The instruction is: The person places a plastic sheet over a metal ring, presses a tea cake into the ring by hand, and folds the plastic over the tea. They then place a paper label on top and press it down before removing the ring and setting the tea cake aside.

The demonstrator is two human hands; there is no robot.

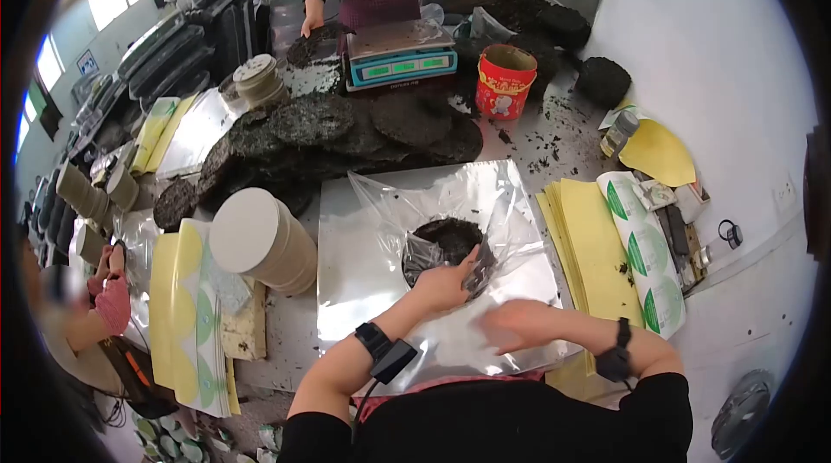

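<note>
A round dark clump [448, 241] sits in a clear plastic bag [389, 203] on the shiny metal sheet [355, 290]. My left hand [445, 286] is at the near side of the clump, its fingers wrapped on the bag's edge beside it. Just to the right and nearer to me, my right hand [511, 326] is over the metal sheet, blurred by motion, and its fingers cannot be made out clearly. No object shows in it.
Dark round cakes [312, 121] are heaped behind the sheet. Left stand pale stacked discs [251, 229] and yellow-green labels [177, 316]; right lie yellow sheets [597, 247]. Farther back are a scale [402, 67], a red bucket [505, 86] and a co-worker's hands [313, 20].
</note>
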